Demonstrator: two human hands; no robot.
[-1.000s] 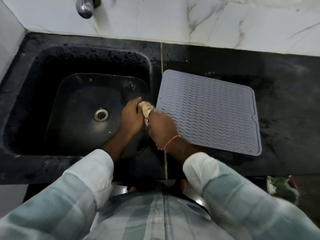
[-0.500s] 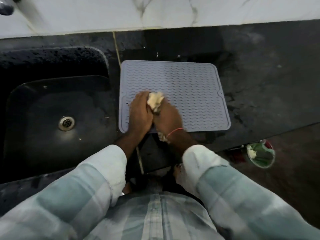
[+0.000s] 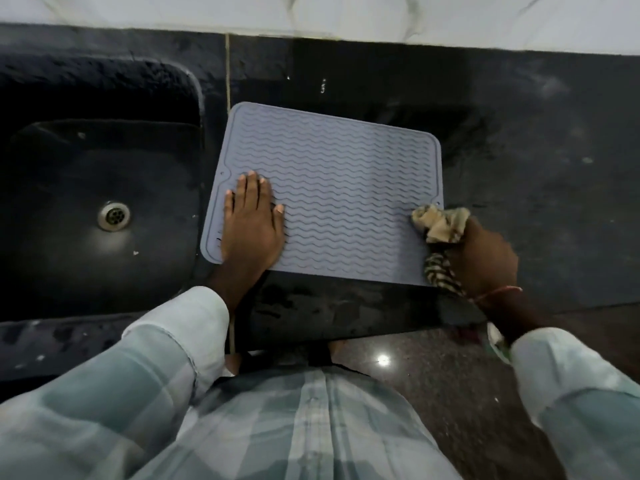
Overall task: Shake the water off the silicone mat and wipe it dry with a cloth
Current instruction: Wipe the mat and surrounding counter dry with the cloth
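Note:
A grey silicone mat [image 3: 339, 188] with wavy ridges lies flat on the black counter, just right of the sink. My left hand [image 3: 251, 221] lies palm down on the mat's near left part, fingers straight. My right hand [image 3: 485, 261] grips a bunched beige and striped cloth [image 3: 440, 225] at the mat's near right corner. The cloth's front end touches the mat's right edge, and a striped tail hangs below my fist.
A black sink [image 3: 104, 188] with a metal drain [image 3: 113, 215] lies to the left. The black counter [image 3: 536, 150] runs on to the right, with a white marble wall [image 3: 346, 12] behind it. The counter's front edge lies just below the mat.
My hands have parted: the left one let go of the cloth and came down flat on the mat. My right hand carried the cloth to the mat's right corner. The view shifted right.

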